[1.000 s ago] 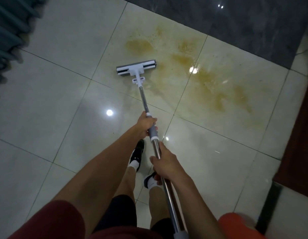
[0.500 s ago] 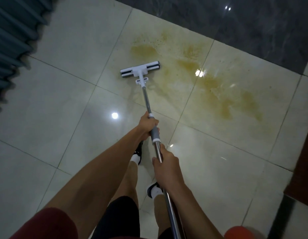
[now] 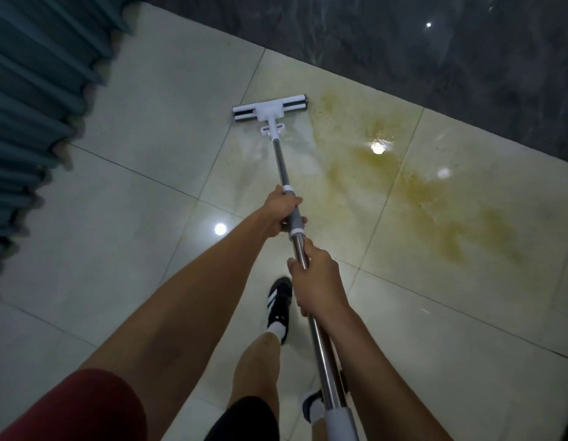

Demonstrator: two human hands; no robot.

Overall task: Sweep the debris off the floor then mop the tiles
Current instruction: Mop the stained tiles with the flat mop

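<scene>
Several pale glossy tiles (image 3: 123, 237) fill the view, grout lines running diagonal, w/ a dark marbled band (image 3: 435, 65) along the far edge. Blue-grey pleated curtain (image 3: 31, 100) hangs at far left, hem just above the floor. Yellow-brown stain (image 3: 429, 198) spreads across two tiles right of centre, wet sheen on it, ceiling-light glare in three spots.

Mop: metal pole (image 3: 284, 167) runs from lower right up toward centre, tilted away from me. Mop head (image 3: 270, 113), white frame w/ dark roller strip, lies flat on the tile, its right end touching the stain's left edge. Strip directly behind the head looks paler, streaked.

My left hand (image 3: 281, 211) is wrapped closed round the grey grip sleeve (image 3: 294, 219), knuckles up. My right hand (image 3: 317, 281) is clamped full round the bare pole just below that sleeve, hands near but apart. A second grey sleeve (image 3: 338, 421) shows at the pole's lower end.

Left arm has a dark red sleeve (image 3: 79, 409). Black shorts, one black shoe (image 3: 279, 307) w/ white stripes and white sock planted on the tile beside the pole; other foot mostly hidden behind pole.
</scene>
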